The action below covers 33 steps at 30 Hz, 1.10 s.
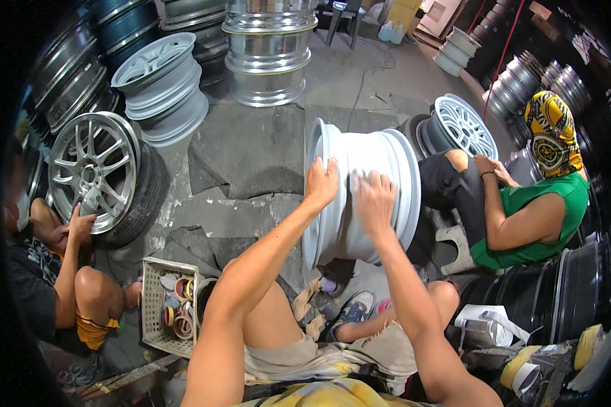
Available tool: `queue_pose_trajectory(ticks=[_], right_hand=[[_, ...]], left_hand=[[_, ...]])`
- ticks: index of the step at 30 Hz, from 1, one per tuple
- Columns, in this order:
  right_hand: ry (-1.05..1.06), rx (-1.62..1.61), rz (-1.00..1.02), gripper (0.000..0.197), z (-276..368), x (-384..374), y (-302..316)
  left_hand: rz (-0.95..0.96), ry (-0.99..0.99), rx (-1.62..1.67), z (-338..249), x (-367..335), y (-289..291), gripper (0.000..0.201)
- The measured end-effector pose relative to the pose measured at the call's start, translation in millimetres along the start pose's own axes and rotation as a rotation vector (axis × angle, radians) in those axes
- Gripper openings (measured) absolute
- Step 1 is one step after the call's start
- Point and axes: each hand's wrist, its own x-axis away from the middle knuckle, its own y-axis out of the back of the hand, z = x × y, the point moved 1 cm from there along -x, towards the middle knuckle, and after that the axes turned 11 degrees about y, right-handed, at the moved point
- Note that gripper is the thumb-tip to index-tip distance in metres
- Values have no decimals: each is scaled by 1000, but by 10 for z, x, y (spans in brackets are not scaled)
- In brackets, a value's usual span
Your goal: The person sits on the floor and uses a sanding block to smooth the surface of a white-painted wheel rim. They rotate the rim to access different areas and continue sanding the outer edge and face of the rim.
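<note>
A pale grey wheel rim (404,156) stands on edge in front of me, its smooth barrel facing me. My left hand (322,182) is closed round the flange on its left side, fingers over the lip. Against the middle of the barrel lies my right hand (375,197), smeared by motion. Whether anything is under its fingers cannot be made out. My knees are bent on either side below the rim, and a shoe (354,313) shows under it.
Left, a co-worker holds a small tool at a spoked silver wheel (91,169) resting on a tyre. At right sits another person in green beside a grey spoked rim (465,125). A basket (149,298) holds tape rolls. Rim stacks (268,74) stand behind; dark mats (244,152) cover the floor.
</note>
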Motion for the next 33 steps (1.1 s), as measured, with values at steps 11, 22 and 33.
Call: queue_pose_trajectory(ticks=[11,22,33], right_hand=[[19,4,19,19,47,174,-5],[-406,-737,-55,32,-909,-145,-161],[-886,-1414,17,32,-1310,924,914]], left_hand=[[67,20,0,89,21,27,45],[72,-10,-11,68,101,21,50],[39,-43,-168,13,5,109,47]])
